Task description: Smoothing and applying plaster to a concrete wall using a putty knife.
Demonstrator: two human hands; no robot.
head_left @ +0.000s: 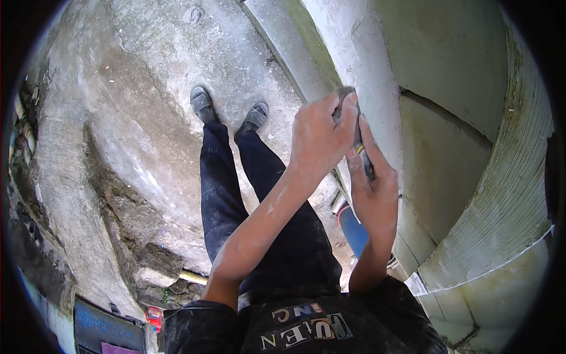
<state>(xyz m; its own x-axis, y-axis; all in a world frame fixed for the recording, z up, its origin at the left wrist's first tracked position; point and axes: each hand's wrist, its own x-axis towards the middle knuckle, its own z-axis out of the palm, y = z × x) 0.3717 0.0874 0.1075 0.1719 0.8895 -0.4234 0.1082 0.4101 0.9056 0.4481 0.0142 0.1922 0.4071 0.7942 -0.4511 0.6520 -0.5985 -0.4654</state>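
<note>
Both my hands grip one hand tool [361,154] with a dark handle, its upper end pressed against the edge of a pale plastered wall [377,71]. My left hand [318,135] wraps the top of the tool. My right hand [371,189] holds the handle lower down, fingers pointing up along it. The tool's working end is hidden behind my left hand. My legs in dark trousers and grey shoes [203,103] stand on the concrete floor below.
Rough, stained concrete floor [130,118] spreads to the left. A blue cylinder [354,227] lies at the wall's foot. A wooden handle [191,276] and a small red object [154,317] lie at lower left. Pale block walling [507,194] curves at right.
</note>
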